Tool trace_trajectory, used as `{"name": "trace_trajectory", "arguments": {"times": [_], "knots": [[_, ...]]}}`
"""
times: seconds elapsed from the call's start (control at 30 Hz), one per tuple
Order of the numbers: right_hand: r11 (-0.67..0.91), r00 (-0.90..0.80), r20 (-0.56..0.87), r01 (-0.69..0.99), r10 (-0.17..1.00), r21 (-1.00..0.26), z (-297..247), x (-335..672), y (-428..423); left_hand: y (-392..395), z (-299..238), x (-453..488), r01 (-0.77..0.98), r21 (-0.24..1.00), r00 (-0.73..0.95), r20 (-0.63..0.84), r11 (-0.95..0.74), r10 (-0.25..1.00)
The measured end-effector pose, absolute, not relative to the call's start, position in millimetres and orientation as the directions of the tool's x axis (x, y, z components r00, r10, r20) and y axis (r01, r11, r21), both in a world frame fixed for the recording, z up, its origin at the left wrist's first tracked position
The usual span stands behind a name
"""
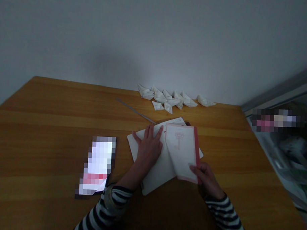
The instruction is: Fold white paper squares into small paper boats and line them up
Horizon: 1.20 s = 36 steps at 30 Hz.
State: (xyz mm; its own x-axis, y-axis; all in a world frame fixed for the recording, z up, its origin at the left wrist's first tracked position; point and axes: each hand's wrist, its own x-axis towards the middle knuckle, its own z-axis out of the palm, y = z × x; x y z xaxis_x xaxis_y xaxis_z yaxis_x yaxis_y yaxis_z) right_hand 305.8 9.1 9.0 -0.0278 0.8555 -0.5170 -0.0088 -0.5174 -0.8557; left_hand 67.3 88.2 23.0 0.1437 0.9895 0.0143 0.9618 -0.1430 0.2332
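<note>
Your right hand pinches the lower edge of a pink-edged leaf printed with a key, lifting it from an open white notebook. Your left hand lies spread on the notebook, apart from the right. The notebook sits on a wooden table, mid-surface, with a metal ruler just beyond it, folded paper boats along the far edge, and a pixelated object to your left.

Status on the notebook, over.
Left hand flat on notebook. Right hand gripping pink-edged page. Metal ruler beyond far edge.
</note>
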Motion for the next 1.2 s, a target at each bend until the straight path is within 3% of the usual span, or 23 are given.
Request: {"name": "trace_trajectory", "arguments": {"times": [0.33,0.57,1.2], "knots": [[-0.487,0.034,-0.485,0.053,0.874,-0.872,-4,315,7,89,20,66,0.962,0.231,0.148,0.02,-0.149,0.989],[-0.421,-0.07,-0.439,0.189,0.896,-0.887,12,310,9,89,22,68,0.962,0.231,0.143,0.029,-0.146,0.989],[-0.349,-0.046,-0.372,0.254,0.927,-0.902,0,318,10,89,19,67,0.962,0.235,0.137,0.021,-0.138,0.99]]}}
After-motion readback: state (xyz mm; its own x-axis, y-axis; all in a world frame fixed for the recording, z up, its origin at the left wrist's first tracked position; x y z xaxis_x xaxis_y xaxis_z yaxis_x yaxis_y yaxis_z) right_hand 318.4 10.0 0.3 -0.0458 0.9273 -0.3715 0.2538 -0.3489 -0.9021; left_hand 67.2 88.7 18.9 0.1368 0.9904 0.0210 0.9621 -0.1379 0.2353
